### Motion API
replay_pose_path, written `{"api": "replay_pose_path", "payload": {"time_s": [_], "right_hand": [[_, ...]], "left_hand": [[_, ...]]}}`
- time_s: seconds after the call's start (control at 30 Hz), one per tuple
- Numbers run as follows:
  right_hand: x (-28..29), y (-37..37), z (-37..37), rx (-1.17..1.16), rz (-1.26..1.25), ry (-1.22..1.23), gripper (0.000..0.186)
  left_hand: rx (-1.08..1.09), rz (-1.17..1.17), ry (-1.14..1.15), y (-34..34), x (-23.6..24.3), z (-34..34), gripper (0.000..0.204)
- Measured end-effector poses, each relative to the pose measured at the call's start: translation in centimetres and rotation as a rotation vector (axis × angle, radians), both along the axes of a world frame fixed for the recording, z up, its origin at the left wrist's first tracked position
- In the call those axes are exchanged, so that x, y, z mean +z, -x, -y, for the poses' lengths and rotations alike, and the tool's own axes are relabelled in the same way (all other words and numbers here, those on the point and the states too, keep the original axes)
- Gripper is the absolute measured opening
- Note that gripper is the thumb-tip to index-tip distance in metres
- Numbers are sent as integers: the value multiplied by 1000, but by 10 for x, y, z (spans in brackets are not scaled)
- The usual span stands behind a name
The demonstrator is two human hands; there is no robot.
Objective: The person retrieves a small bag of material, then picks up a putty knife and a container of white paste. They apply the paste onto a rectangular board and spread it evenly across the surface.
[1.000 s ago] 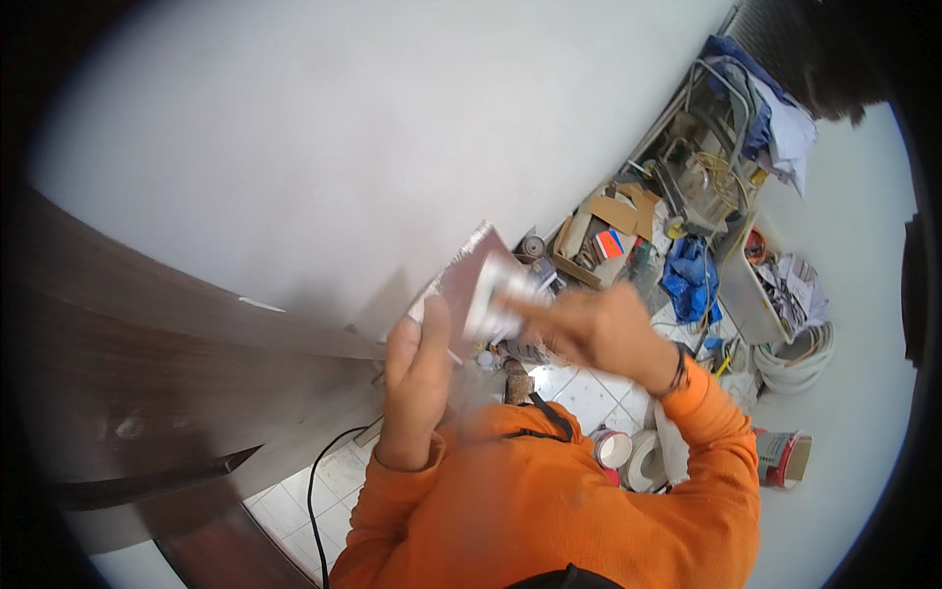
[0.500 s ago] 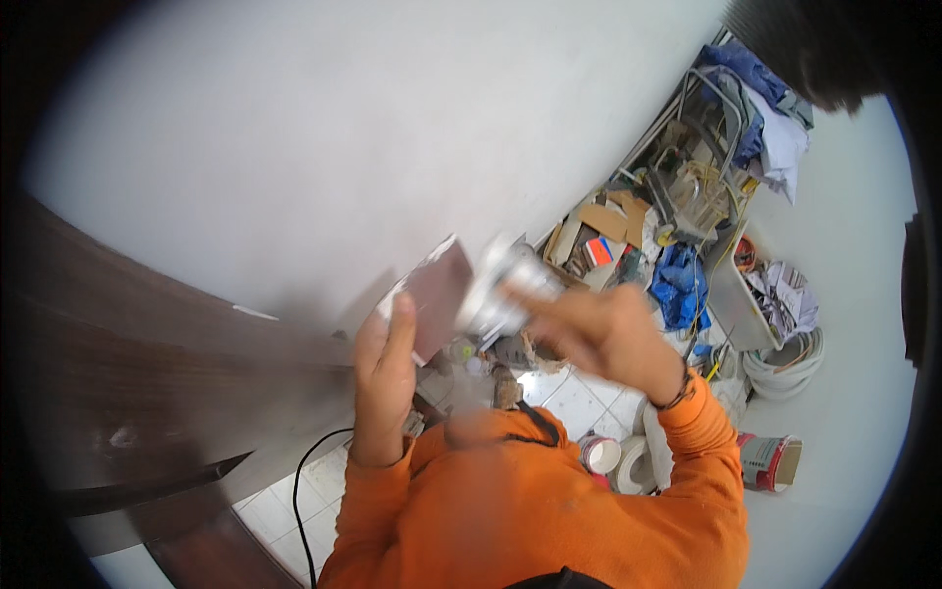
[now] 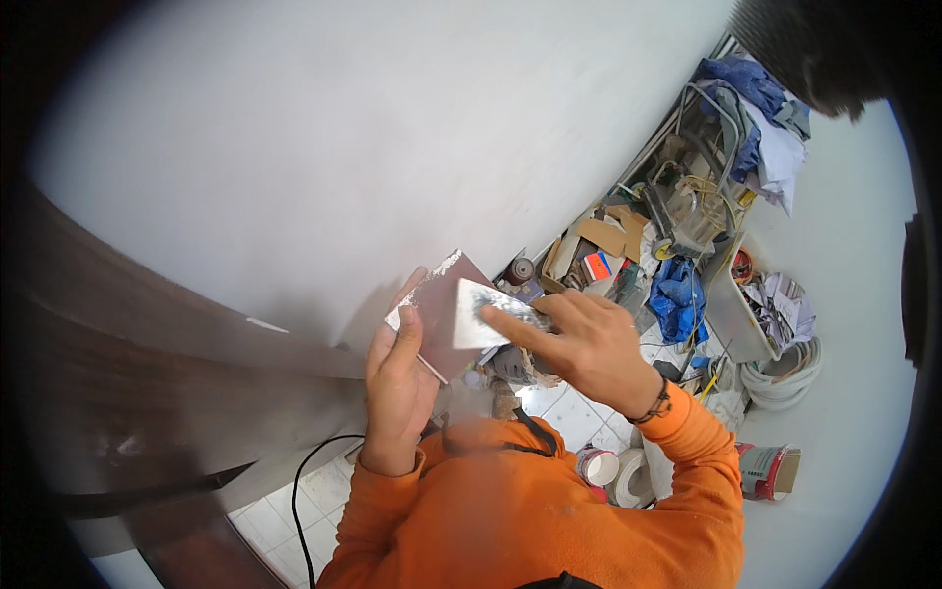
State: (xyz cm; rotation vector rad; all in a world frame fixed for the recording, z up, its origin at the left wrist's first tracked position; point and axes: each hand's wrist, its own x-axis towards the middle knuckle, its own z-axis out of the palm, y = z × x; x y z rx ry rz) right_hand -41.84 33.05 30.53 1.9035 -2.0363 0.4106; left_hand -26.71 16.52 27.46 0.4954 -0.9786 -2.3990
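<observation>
My left hand grips a flat reddish-brown board by its left side, thumb across the face and fingers behind. White paste is smeared along the board's upper left edge. In my right hand is a putty knife with a wide, white-smeared blade, my index finger stretched along it. The blade overlaps the board's right part; whether it touches is hard to tell. Its handle is mostly hidden inside my fist. A white wall rises just beyond both hands.
Dark brown wood runs along the left. At the right stand a grey bin, a coiled white hose and a red-and-grey bucket. Blue plastic and cardboard clutter the far floor. A black cable hangs at lower left.
The putty knife, blurred beside the board's right edge before, is now over the board's face. The board and my left hand have shifted slightly right and down.
</observation>
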Motion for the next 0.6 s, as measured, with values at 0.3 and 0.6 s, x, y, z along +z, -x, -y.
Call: {"api": "replay_pose_path", "payload": {"time_s": [0.3,0.6], "right_hand": [[-11,-23,7,25,215,-176,57],[3,11,-2,-245,124,-151,51]], "left_hand": [[-142,-236,-184,7,-16,-4,70],[-39,-111,0,-13,-15,-3,71]]}}
